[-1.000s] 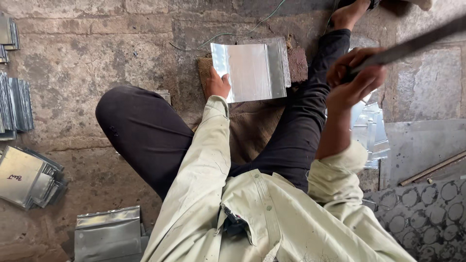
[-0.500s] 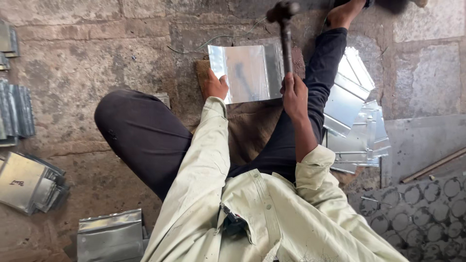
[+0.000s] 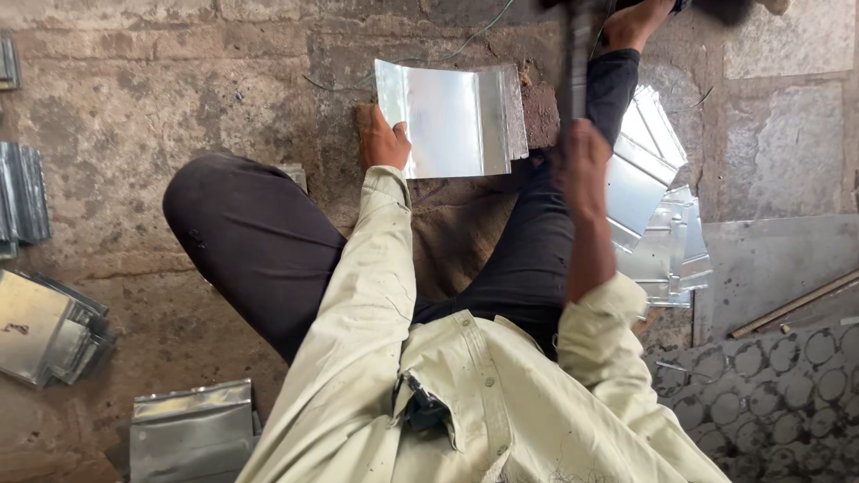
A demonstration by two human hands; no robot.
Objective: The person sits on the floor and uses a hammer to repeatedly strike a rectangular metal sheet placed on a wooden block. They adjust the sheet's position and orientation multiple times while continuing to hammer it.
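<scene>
Left hand [image 3: 383, 143] steadying metal sheet [image 3: 447, 121], right hand [image 3: 582, 165] gripping hammer [image 3: 575, 54]

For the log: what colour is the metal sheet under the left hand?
Shiny silver-grey, bare metal sheet, seen in the head view.

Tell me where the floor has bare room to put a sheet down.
Bare floor lies left of the held sheet, above the bent knee. Right of the hammer hand is crowded with stacked sheets; piles line the left edge.

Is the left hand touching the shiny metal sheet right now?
Touching. The head view shows the left hand pressed against the left edge of the metal sheet, no gap between them.
</scene>
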